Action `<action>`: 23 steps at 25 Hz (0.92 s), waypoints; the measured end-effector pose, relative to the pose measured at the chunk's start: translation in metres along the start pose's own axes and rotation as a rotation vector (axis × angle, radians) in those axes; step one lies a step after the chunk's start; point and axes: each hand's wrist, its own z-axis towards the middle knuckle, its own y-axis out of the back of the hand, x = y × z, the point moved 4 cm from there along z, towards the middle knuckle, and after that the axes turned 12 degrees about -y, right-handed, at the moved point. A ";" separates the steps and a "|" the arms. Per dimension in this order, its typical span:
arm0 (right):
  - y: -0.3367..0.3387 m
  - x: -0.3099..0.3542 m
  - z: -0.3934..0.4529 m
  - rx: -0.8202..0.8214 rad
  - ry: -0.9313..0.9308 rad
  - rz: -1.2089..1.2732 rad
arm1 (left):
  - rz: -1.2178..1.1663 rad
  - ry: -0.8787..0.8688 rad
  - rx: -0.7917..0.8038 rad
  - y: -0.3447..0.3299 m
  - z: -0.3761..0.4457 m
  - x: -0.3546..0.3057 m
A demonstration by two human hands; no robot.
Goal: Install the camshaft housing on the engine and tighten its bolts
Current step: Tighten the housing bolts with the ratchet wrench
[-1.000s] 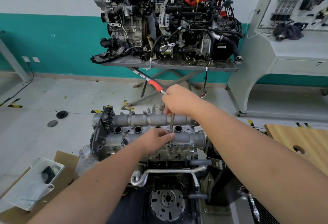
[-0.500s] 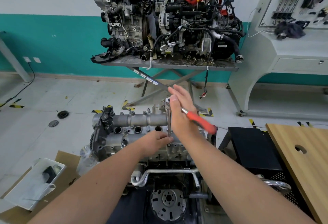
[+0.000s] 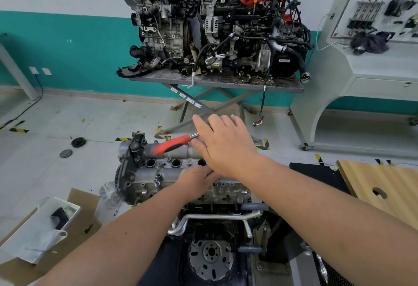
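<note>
The grey camshaft housing [image 3: 162, 172] lies on top of the engine [image 3: 226, 193] in front of me, bolts standing along its edge. My left hand [image 3: 196, 178] rests on the housing's near side, its fingers curled round the foot of the extension bar, which is mostly hidden. My right hand [image 3: 226, 147] hovers above it with fingers spread straight, palm over the head of the ratchet. The ratchet's red handle [image 3: 174, 144] sticks out to the left between thumb and index finger, blurred by motion.
A white tray [image 3: 45, 229] on cardboard lies on the floor at left. At right are a wooden board [image 3: 384, 186] and a black crate [image 3: 321, 174]. Behind stand a metal table [image 3: 214, 79] bearing two engines and a white console [image 3: 362, 70]. Two round discs [image 3: 78, 142] lie on the floor.
The ratchet handle has swung round: it pointed away to the far left, then right, and now points left. My right hand has opened out over its head; my left hand stays.
</note>
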 end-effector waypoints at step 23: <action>-0.024 -0.014 -0.015 -0.292 -0.341 1.260 | 0.048 0.004 0.134 0.005 0.002 -0.002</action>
